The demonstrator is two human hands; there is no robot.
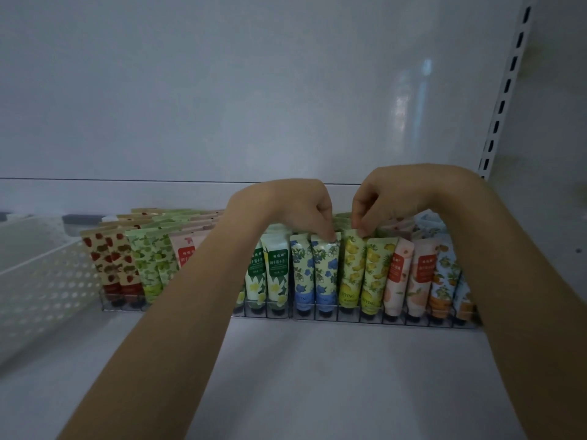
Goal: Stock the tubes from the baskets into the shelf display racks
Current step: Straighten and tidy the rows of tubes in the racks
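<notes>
Both hands at the tops of front-row tubes in the shelf rack.

Left hand [295,201] pinches the top edge of a blue-flower tube [324,271]; right hand [390,195] pinches the top of the yellow-fruit tube [351,271] just beside it. Both tubes stand cap-down in the clear rack [349,319] on the white shelf [317,376]. The rack holds rows by pattern: strawberry tubes [108,258], green-leaf tubes [152,258], white-flower tubes [276,274] with green labels, peach tubes [419,274] with red labels, orange-fruit tubes [444,277]. Yellow tubes show letters ending "TYING" near the bottom. The green and red labels carry Chinese characters, too small to read. A white perforated basket [47,281] sits left of the rack.
</notes>
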